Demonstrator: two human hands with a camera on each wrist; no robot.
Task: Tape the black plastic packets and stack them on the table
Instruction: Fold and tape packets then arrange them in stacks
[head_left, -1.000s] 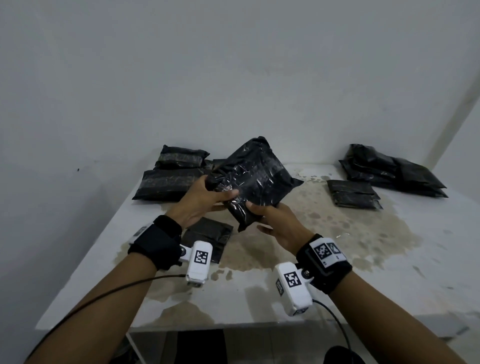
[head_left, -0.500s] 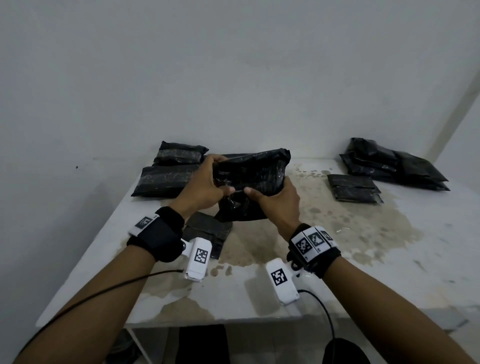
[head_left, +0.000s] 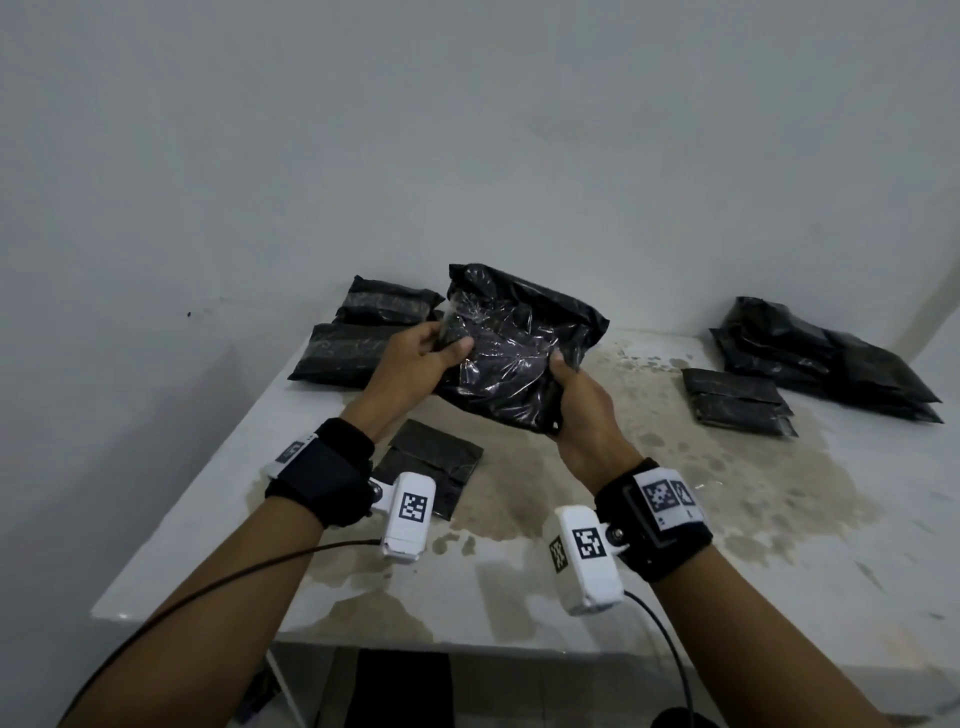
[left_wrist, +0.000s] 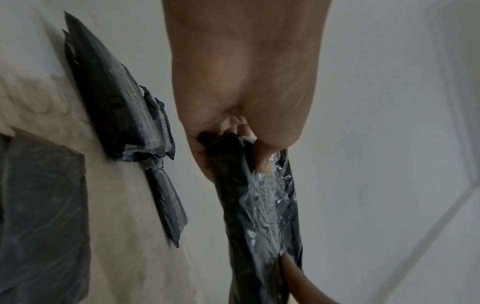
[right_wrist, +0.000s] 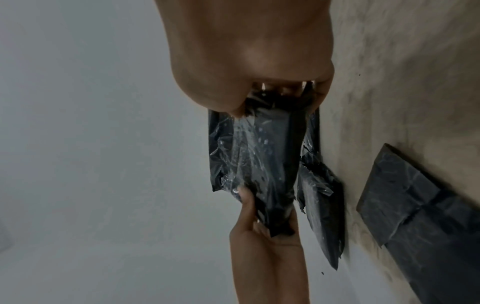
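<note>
The packet (head_left: 519, 353) is held above the bench (head_left: 649, 519) between both hands' fingers (head_left: 457, 345). Behind and left of the fingers lie two stacked packets (head_left: 353, 348). A flat packet (head_left: 431, 467) lies below them, nearer the wrists. Far right sits a pile (head_left: 826, 358), one packet (head_left: 737, 400) before it.

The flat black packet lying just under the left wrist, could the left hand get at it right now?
Probably not yet. The left hand grips the taped packet, held above the table with the right hand. The flat packet lies uncovered, so once that hand lets go the way looks free.
</note>
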